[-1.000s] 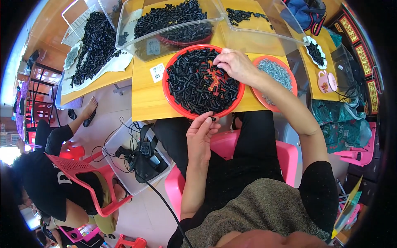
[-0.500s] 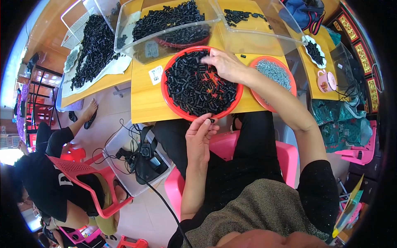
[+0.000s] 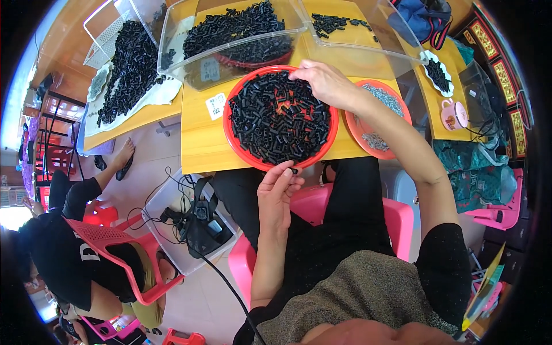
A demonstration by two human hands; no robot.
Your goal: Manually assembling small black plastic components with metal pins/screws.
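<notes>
A round red basin point(image 3: 229, 140) full of short black plastic tube-like pieces point(image 3: 264, 118) stands on the yellow table before me. At its near rim, my left hand point(image 3: 277, 192) pinches one small black plastic piece point(image 3: 294, 171) between thumb and fingertips. My right hand point(image 3: 326, 85) reaches over the far right rim, fingers bent together against the pieces there. Whatever lies between those fingertips is hidden. Under my right forearm, a shallow red dish point(image 3: 357, 133) holds small silvery parts, perhaps screws point(image 3: 376, 142); the arm covers part of it.
Behind the basin, a clear plastic bin point(image 3: 230, 75) holds more black pieces. Another heap point(image 3: 129, 63) covers a cloth at left. A white plate point(image 3: 426, 56) and pink mug point(image 3: 454, 115) stand at right. A person point(image 3: 75, 253) sits at lower left, near a cable-filled box point(image 3: 187, 264).
My right hand has shifted slightly right, from over the pieces toward the rim, and its fingers are no longer blurred. Less red shows among the pieces. My left hand stays with its piece.
</notes>
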